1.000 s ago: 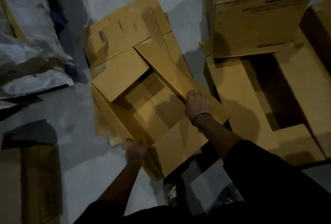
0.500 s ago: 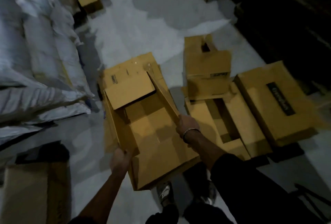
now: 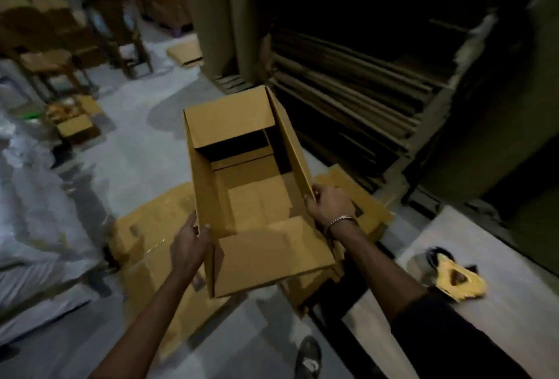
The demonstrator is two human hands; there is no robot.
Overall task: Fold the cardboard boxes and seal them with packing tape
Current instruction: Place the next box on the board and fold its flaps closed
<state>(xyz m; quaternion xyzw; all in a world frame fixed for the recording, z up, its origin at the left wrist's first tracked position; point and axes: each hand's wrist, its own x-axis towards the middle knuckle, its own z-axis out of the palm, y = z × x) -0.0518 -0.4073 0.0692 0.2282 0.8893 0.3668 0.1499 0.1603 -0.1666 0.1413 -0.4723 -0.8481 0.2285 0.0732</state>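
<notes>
The open brown corrugated cardboard box point(image 3: 248, 197) is erected into its rectangular form and is held in the air between both hands, above the grey concrete floor point(image 3: 145, 154). The left hand point(image 3: 189, 247) grips the near end of the left wall, thumb inside and fingers outside. The right hand point(image 3: 328, 207) grasps the near end of the right wall in the same manner, a metal bracelet point(image 3: 340, 221) on its wrist. The inner flaps at the bottom are folded inward; they appear to leave a dark gap at the far end, though the dim light makes this uncertain. The upper flaps stand open: one at the far end, one at the near end. No tape is visible on any seam, and no tape roll or dispenser can be identified in view. Flattened brown cardboard sheets point(image 3: 157, 227) lie on the floor beneath the box. Assessment: shaping of this box is largely complete; closing the flaps, sealing, and the remaining flat stock are outstanding.
</notes>
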